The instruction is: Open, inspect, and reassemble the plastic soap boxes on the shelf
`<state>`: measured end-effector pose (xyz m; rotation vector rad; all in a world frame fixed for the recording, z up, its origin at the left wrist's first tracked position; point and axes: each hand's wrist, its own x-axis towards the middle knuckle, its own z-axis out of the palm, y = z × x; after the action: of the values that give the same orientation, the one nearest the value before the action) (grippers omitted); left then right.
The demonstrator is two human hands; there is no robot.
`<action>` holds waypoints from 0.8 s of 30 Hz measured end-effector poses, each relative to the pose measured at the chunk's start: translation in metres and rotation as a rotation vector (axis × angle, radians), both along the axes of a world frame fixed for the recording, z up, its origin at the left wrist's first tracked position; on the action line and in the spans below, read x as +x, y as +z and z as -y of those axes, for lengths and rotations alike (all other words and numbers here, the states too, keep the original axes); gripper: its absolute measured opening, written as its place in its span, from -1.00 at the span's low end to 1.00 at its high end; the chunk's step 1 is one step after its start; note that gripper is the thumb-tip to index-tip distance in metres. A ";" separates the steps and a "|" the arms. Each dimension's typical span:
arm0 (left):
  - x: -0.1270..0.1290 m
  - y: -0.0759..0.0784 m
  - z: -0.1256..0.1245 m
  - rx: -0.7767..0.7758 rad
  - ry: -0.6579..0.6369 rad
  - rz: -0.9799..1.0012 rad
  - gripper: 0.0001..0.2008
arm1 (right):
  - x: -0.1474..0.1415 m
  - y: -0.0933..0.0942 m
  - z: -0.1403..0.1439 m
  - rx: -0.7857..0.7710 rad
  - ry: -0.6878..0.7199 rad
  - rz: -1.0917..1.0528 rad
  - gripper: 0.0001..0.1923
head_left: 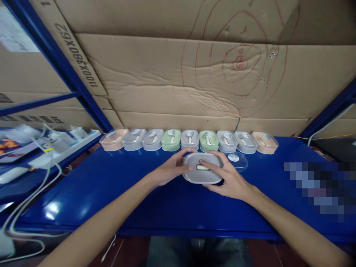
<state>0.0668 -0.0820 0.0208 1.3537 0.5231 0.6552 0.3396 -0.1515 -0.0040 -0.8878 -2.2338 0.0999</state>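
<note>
A: Status of hands?

B: Left hand [169,168] wrapped around the 9 o'clock end of the grey rounded-rectangular plastic container [202,168], fingers curled over the far rim. Right hand [226,178] closed on the 3 o'clock end, index finger laid across the top beside the oval cream-coloured slot in the middle. Both clamped on the same container, pressing down onto the glossy blue metal tabletop [139,185].

A: Location of container?

B: Centre of tabletop, directly at 6 o'clock from the row of nine closed pastel plastic containers [190,140] lined against the brown corrugated cardboard wall [178,85]. Well short of the row, not yet lined up with it.

A: Loose parts?

B: One clear plastic lid with round white sticker [236,160], lying flat at 2 o'clock from the held container, just beside the right hand. Not fitted to anything visible.

A: Progress estimate?

B: Nine units apparently finished: lidded, stickered, ranked in line. Tenth in hand, judged mid-assembly, clear lid likely outstanding. Further stock: none visible.

A: Surroundings?

B: White cables and power strip [55,146] at 9 o'clock on the adjoining bench. Pixelated patch at 3 o'clock, contents unreadable.
</note>
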 end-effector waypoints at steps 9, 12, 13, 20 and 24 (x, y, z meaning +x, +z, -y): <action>0.006 -0.002 -0.005 -0.032 0.128 -0.024 -0.52 | -0.007 0.000 -0.006 -0.472 -0.118 -0.614 -0.47; 0.007 -0.002 -0.005 -0.049 0.106 -0.041 -0.56 | -0.005 -0.001 -0.010 -0.669 -0.055 -0.648 -0.58; 0.007 -0.003 -0.005 -0.064 0.101 -0.044 -0.56 | -0.005 -0.001 -0.010 -0.690 -0.048 -0.635 -0.58; 0.005 -0.007 -0.009 -0.182 0.153 0.027 -0.48 | 0.006 0.007 -0.010 -0.307 -0.156 -0.404 -0.62; -0.004 -0.008 -0.021 -0.274 0.299 0.142 -0.60 | 0.034 0.015 -0.017 0.012 -0.305 0.032 -0.68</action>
<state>0.0629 -0.0606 0.0125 0.9721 0.6810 0.8825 0.3740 -0.1341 0.0110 -1.2188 -2.0982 -0.0705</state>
